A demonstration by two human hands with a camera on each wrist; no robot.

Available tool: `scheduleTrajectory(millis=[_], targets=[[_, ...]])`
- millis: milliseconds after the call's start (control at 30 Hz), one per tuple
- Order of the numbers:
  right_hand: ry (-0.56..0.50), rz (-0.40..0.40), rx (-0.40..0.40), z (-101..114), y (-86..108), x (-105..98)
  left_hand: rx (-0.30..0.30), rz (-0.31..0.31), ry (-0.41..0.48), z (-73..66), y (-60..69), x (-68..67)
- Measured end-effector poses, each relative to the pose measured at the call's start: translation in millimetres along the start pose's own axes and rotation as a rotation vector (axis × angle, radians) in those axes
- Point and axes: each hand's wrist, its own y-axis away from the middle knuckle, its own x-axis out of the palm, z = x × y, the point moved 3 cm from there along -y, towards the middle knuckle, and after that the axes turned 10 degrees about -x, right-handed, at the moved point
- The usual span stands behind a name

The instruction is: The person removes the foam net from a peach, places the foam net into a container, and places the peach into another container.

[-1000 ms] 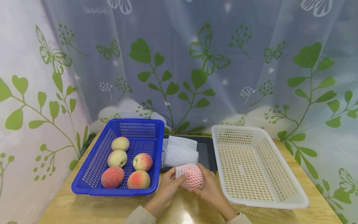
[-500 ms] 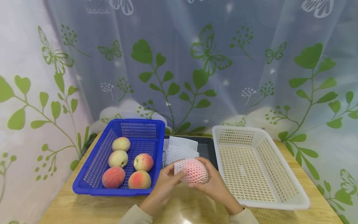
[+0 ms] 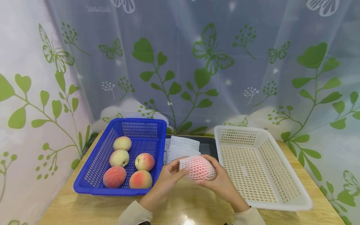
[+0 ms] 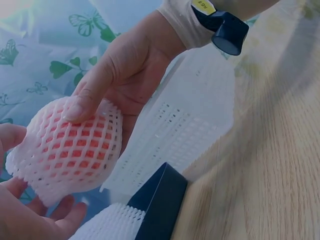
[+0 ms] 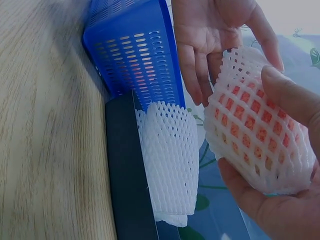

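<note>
A peach [image 3: 200, 169] sits inside a white foam net sleeve [image 3: 185, 164], held between both hands above the table. My right hand [image 3: 222, 181] grips the covered peach from the right, thumb on the near side and fingers round the far side. My left hand [image 3: 168, 178] holds the sleeve's left end, its thumb on the net. In the left wrist view, red skin shows through the stretched mesh of the peach [image 4: 82, 145]. The right wrist view shows the sleeve's end [image 5: 240, 62] loose and narrower near the left palm [image 5: 207, 25].
Several peaches lie in a blue basket [image 3: 161, 150] on the left. A dark tray [image 3: 209, 148] behind the hands bears flat white foam nets [image 3: 182, 147]. On the right stands a white basket [image 3: 250, 168]. All rest on a wooden table [image 3: 194, 206] before a patterned curtain [image 3: 180, 47].
Both hands, with the netted peach, have moved slightly up and to the right. More of the peach's red side faces the head camera. The baskets and tray stay put.
</note>
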Motion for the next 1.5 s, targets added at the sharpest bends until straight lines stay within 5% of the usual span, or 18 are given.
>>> scheduleTrajectory(millis=[500, 733, 900, 1167, 1500], targets=[[-0.018, -0.045, 0.08, -0.2, -1.1, -11.8, 0.061, -0.146, 0.009, -8.7, -5.2, -18.3], [-0.035, -0.046, 0.105, -2.2, -0.4, -14.4, 0.039, -0.028, -0.153, -8.0, -7.3, -14.9], [-0.07, -0.053, 0.101, -2.2, -0.2, -14.2, 0.056, 0.084, -0.165, -8.2, -9.7, -11.5], [-0.228, -0.057, 0.049, -3.6, 0.9, -9.0, 0.058, 0.138, -0.151, -6.7, -12.3, -10.4], [-0.291, -0.096, 0.039, -4.4, 2.9, -5.2, 0.036, 0.177, -0.14, -3.6, -12.1, -11.9]])
